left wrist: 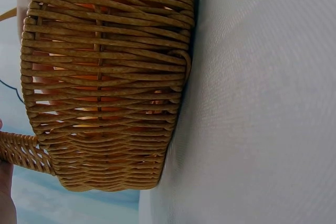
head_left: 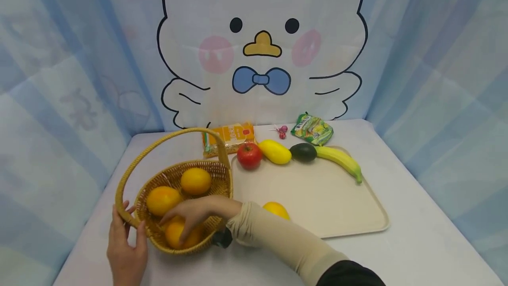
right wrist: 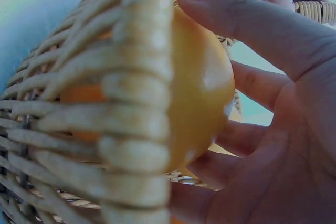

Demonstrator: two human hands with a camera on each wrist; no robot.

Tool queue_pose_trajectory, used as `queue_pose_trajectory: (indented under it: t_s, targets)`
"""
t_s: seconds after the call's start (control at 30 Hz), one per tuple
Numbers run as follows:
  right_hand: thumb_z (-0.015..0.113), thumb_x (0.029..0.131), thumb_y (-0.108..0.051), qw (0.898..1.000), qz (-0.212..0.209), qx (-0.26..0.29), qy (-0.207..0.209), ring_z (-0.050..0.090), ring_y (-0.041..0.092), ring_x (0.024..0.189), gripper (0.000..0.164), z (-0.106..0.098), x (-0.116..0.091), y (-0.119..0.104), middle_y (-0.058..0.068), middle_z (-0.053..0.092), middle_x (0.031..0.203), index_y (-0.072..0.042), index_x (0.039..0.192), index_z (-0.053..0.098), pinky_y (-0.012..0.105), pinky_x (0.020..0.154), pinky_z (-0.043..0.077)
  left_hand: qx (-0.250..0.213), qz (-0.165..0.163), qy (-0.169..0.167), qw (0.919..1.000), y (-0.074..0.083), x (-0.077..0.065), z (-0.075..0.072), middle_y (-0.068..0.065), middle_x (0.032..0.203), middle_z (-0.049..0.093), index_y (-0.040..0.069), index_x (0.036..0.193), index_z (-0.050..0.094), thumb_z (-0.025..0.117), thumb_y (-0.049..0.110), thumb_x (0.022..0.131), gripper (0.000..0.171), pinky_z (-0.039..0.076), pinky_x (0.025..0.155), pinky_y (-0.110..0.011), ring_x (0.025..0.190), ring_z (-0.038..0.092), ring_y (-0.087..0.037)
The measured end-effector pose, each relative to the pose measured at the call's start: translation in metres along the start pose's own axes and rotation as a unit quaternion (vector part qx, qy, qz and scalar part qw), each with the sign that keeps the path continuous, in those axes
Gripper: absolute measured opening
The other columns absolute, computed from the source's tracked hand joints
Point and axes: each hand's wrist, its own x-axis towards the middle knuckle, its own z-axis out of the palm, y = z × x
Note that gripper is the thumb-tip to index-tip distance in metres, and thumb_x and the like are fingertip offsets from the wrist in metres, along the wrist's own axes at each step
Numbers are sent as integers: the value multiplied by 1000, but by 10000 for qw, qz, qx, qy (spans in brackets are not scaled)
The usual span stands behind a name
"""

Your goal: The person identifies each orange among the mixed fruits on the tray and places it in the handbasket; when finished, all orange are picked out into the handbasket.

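A wicker basket [head_left: 222, 171] with a tall hoop handle stands on the table's left side. Two oranges lie farther back inside it, a left orange [head_left: 163, 201] and a rear orange [head_left: 196, 181]. My right hand [head_left: 194, 213] reaches over the near rim and holds the front orange [right wrist: 202, 82], its thumb on one side and fingers round the other. At the basket's left, my left hand [head_left: 127, 250] grips the foot of the handle [head_left: 123, 206]. In the left wrist view the woven wall [left wrist: 110, 87] mostly hides the fruit.
Right of the basket lies a beige tray [head_left: 309, 197]. Along its back are an apple [head_left: 249, 156], a yellow fruit [head_left: 275, 152], a dark avocado [head_left: 303, 152] and a banana [head_left: 341, 162]. My sleeve partly covers another orange [head_left: 278, 209]. Behind are packets [head_left: 313, 129] and lollipops [head_left: 282, 131].
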Motion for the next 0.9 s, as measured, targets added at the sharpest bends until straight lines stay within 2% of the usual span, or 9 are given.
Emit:
queue_pose_trajectory:
  t_s: [0.13, 0.37, 0.6, 0.9]
  targets:
    - [72, 82, -30, 9999, 43, -69, 103, 41, 2, 130, 66, -2, -5, 1, -8, 45, 145, -18, 141, 44, 8, 107, 32, 27, -55, -15, 10000, 0, -1, 0, -20, 140, 46, 16, 152, 18, 59, -12, 84, 84, 28, 99, 5, 122, 34, 19]
    - [71, 84, -28, 9983, 50, 311, 489, 37, 6, 136, 66, -18, -24, 6, -5, 43, 147, -15, 142, 42, 12, 112, 29, -5, 21, 20, 10000, 0, 1, 0, -20, 140, 46, 14, 151, 19, 60, -13, 83, 83, 28, 100, 4, 122, 34, 19]
    - [68, 86, -31, 9957, -53, 652, 656, 33, 5, 137, 66, -30, -42, 11, -6, 37, 151, -21, 144, 38, 15, 113, 29, 18, -26, 2, 10000, 0, 3, 0, -20, 140, 46, 13, 151, 19, 60, -13, 83, 84, 28, 100, 4, 121, 34, 19]
    - [69, 85, -34, 9904, -155, 577, 1244, 35, 9, 137, 66, -36, -75, 18, -5, 40, 149, -23, 143, 40, 19, 114, 31, 53, -109, -11, 9999, 1, 0, -1, -18, 141, 46, 14, 151, 20, 60, -13, 83, 83, 28, 100, 4, 120, 34, 20]
